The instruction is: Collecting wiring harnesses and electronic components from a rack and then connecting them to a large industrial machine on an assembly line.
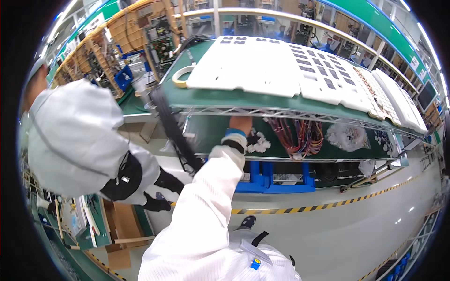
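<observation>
My left hand [242,123] reaches in under the front edge of the upper shelf, over the lower green shelf [211,133]. Its fingers are hidden behind that edge, so what they touch does not show. A blue band [236,133] and a black band circle the wrist, next to the white sleeve. Right beside the hand lies a pile of small white connectors [260,144], with some black pieces. Bundled red and dark wires [295,138] hang farther right. Left of my arm, a long black bundle [171,124], smeared by motion, slants downward. My right hand is out of view.
White foam trays [253,70] with dark parts cover the upper shelf, beside a tape roll [180,77]. A clear plastic bag [347,137] sits on the lower shelf, above a blue frame [262,180]. Close on my left stands another person [75,136] in white. Striped tape [309,208] marks the floor.
</observation>
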Demonstrator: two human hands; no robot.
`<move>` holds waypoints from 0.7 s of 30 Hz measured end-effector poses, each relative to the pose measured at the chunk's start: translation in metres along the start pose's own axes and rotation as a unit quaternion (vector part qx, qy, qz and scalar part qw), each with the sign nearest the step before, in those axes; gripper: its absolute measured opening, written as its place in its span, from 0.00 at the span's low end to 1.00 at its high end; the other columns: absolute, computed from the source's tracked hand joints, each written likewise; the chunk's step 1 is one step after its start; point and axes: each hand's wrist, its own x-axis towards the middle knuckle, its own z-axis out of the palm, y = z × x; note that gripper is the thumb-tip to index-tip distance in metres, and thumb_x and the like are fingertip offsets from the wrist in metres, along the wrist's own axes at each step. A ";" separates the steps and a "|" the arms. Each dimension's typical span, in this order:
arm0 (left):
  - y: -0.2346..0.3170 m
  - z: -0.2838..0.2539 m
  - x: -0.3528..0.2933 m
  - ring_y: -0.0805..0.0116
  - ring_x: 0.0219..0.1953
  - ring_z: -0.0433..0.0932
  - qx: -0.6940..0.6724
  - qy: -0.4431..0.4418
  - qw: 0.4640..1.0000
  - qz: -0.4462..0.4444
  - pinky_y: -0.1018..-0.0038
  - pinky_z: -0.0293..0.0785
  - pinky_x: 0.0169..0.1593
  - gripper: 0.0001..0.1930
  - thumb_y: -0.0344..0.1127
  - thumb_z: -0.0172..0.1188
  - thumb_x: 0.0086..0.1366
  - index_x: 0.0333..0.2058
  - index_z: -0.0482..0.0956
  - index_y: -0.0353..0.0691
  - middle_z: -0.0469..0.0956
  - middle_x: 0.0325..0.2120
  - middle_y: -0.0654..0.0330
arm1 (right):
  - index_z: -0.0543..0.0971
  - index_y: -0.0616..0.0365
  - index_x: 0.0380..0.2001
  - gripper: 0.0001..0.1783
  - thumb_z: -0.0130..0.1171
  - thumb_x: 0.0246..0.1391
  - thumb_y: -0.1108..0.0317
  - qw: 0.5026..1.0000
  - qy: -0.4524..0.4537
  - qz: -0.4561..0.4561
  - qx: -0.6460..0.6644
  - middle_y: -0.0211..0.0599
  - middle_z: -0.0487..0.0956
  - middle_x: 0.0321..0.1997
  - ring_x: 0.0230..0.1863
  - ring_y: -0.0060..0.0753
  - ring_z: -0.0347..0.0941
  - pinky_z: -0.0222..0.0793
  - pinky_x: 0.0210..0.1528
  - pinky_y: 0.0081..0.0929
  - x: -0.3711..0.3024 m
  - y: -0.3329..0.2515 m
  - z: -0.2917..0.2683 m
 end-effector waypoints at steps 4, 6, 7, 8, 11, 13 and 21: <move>-0.026 0.025 0.060 0.49 0.50 0.77 -0.099 -0.034 0.986 -0.132 0.57 0.71 0.55 0.15 0.38 0.49 0.64 0.44 0.81 0.41 0.79 0.46 0.51 | 0.74 0.62 0.45 0.17 0.60 0.54 0.64 0.996 0.026 0.005 0.088 0.57 0.80 0.36 0.31 0.49 0.79 0.78 0.36 0.41 0.049 0.018 -0.030; -0.030 0.035 0.085 0.49 0.49 0.77 -0.088 -0.056 0.984 -0.148 0.56 0.71 0.54 0.15 0.38 0.50 0.64 0.44 0.81 0.41 0.79 0.46 0.51 | 0.73 0.64 0.46 0.19 0.60 0.54 0.66 0.986 0.063 -0.037 0.147 0.58 0.80 0.36 0.29 0.48 0.79 0.79 0.35 0.39 0.081 0.074 -0.059; -0.035 0.036 0.083 0.49 0.49 0.77 -0.065 -0.061 0.984 -0.151 0.56 0.71 0.54 0.15 0.38 0.50 0.63 0.43 0.81 0.41 0.79 0.45 0.51 | 0.73 0.64 0.46 0.17 0.59 0.54 0.67 0.988 0.045 -0.005 0.150 0.56 0.80 0.36 0.30 0.46 0.79 0.78 0.34 0.39 0.074 0.035 -0.052; -0.038 0.036 0.086 0.48 0.49 0.77 -0.048 -0.053 0.986 -0.150 0.56 0.71 0.54 0.15 0.38 0.50 0.63 0.43 0.81 0.41 0.80 0.45 0.50 | 0.73 0.64 0.45 0.16 0.57 0.54 0.69 0.987 0.025 0.025 0.155 0.53 0.80 0.35 0.30 0.44 0.79 0.78 0.32 0.40 0.066 -0.008 -0.042; -0.040 0.030 0.095 0.48 0.49 0.77 -0.050 -0.039 0.987 -0.148 0.56 0.72 0.53 0.14 0.37 0.51 0.63 0.43 0.81 0.41 0.80 0.44 0.50 | 0.72 0.63 0.44 0.14 0.53 0.54 0.71 0.983 0.005 0.057 0.174 0.47 0.79 0.34 0.29 0.41 0.78 0.78 0.31 0.39 0.066 -0.077 -0.062; -0.044 0.023 0.094 0.48 0.48 0.77 -0.052 -0.028 0.987 -0.148 0.55 0.72 0.53 0.14 0.37 0.51 0.62 0.42 0.81 0.41 0.80 0.44 0.50 | 0.72 0.62 0.44 0.14 0.51 0.54 0.71 0.979 -0.015 0.053 0.198 0.44 0.79 0.33 0.28 0.39 0.78 0.77 0.30 0.38 0.093 -0.084 -0.074; -0.056 -0.021 0.058 0.46 0.47 0.77 0.010 -0.011 0.981 -0.192 0.54 0.72 0.52 0.13 0.36 0.52 0.61 0.41 0.81 0.41 0.80 0.42 0.49 | 0.73 0.60 0.47 0.15 0.51 0.58 0.66 0.988 -0.111 0.001 0.110 0.43 0.78 0.30 0.24 0.38 0.77 0.76 0.25 0.35 0.202 -0.269 -0.105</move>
